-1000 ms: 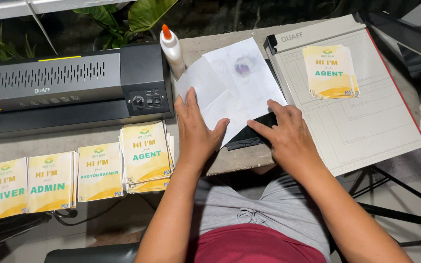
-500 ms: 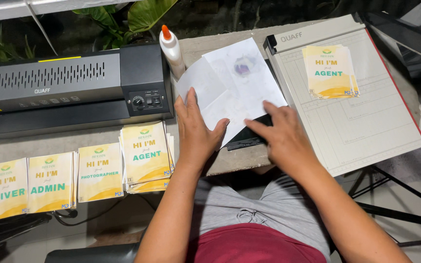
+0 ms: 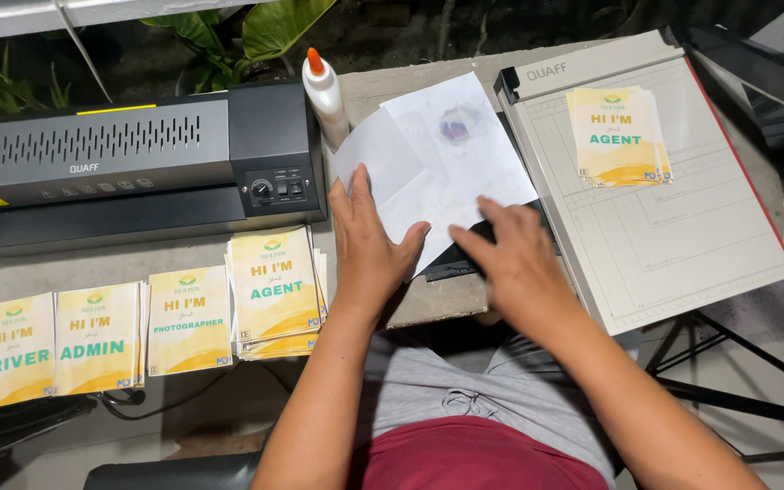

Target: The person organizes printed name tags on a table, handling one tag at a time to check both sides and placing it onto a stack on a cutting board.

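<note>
Both hands flat on white paper

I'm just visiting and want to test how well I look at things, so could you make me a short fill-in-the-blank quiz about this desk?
1. Both hands, the left hand and the right hand, press flat on sheets of ____ paper.
2. The glue bottle has a cap coloured ____.
3. A small pile of yellow cards lies on the paper ____.
4. The black laminator stands on the person's ____ side.

Missing words: white; orange; cutter; left
</note>
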